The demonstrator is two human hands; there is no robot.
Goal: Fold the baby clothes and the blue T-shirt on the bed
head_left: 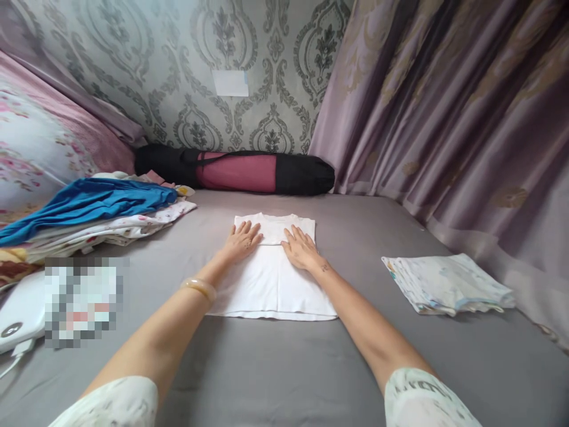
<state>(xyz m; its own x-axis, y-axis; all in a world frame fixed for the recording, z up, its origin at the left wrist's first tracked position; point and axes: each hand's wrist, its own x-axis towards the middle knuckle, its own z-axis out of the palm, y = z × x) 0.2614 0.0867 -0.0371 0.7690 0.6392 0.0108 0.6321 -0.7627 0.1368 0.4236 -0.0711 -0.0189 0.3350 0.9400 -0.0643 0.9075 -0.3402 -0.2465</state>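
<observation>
A small white shirt [271, 279] lies flat on the grey bed sheet [275, 367] in front of me, its wider hem toward me. Across its far end runs a folded band of the same white cloth with a neckline edge. My left hand [243, 240] rests palm down on the left part of this band, fingers spread. On the right part lies my right hand [301, 246], also flat with fingers apart. Neither hand grasps the cloth. A pale bangle [198, 287] circles my left wrist.
At left is a clothes pile [102, 207] with a blue garment on top. Nearer stands a white device [22, 308] with a cable, beside a blurred patch. Folded pale cloths [448, 283] lie at right. A black and maroon long bag [235, 172] lies along the wall, near purple curtains [400, 107].
</observation>
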